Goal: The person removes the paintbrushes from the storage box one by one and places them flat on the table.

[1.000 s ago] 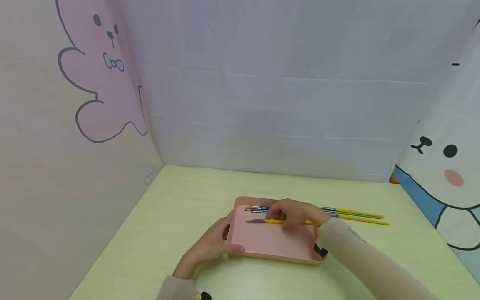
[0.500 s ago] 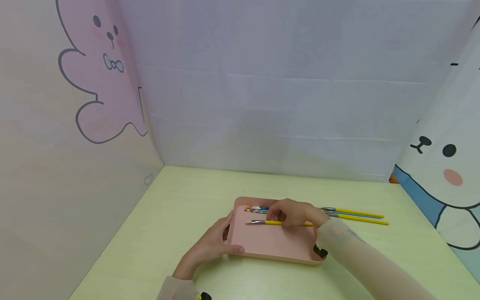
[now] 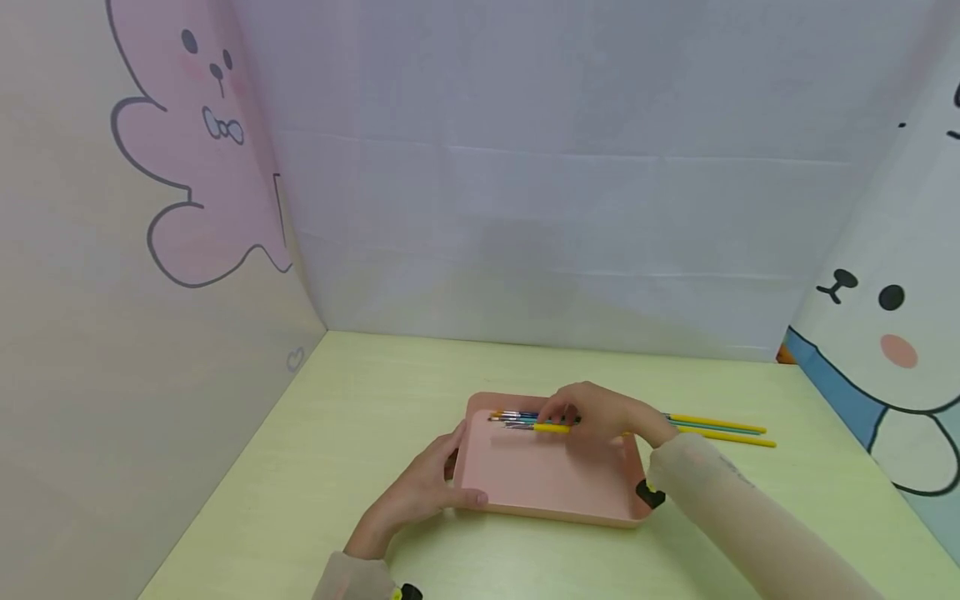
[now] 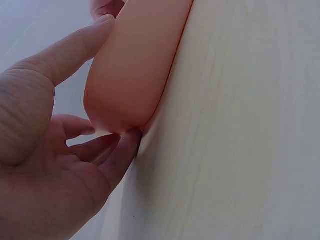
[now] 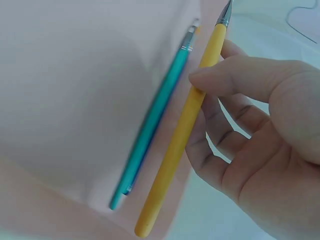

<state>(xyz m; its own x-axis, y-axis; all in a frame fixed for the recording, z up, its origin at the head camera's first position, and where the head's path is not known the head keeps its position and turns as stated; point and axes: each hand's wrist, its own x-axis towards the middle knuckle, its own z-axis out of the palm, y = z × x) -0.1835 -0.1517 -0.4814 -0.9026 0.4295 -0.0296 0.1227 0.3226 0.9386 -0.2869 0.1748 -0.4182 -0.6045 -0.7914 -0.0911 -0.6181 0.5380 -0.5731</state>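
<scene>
My left hand (image 3: 427, 483) grips the left end of a shallow pink tray (image 3: 551, 479), thumb on the front rim and fingers round the corner. Over the tray's back part, my right hand (image 3: 592, 412) pinches a yellow-handled paintbrush (image 5: 175, 150) between thumb and fingers, bristles pointing left in the head view. Beneath it, a teal paintbrush (image 5: 150, 120) and a blue paintbrush (image 5: 133, 183) lie side by side in the tray along the back wall. The right hand partly hides these brushes in the head view.
On the table (image 3: 375, 400), right of the tray, lie a yellow paintbrush (image 3: 716, 421), a teal one (image 3: 720, 428) and another yellow one (image 3: 738, 437). A pale cloth wall (image 3: 555, 217) stands behind, with printed animal walls at both sides.
My right hand has moved the yellow paintbrush from the tray's middle toward its back side, close to the other brushes. The left hand has stayed on the tray.
</scene>
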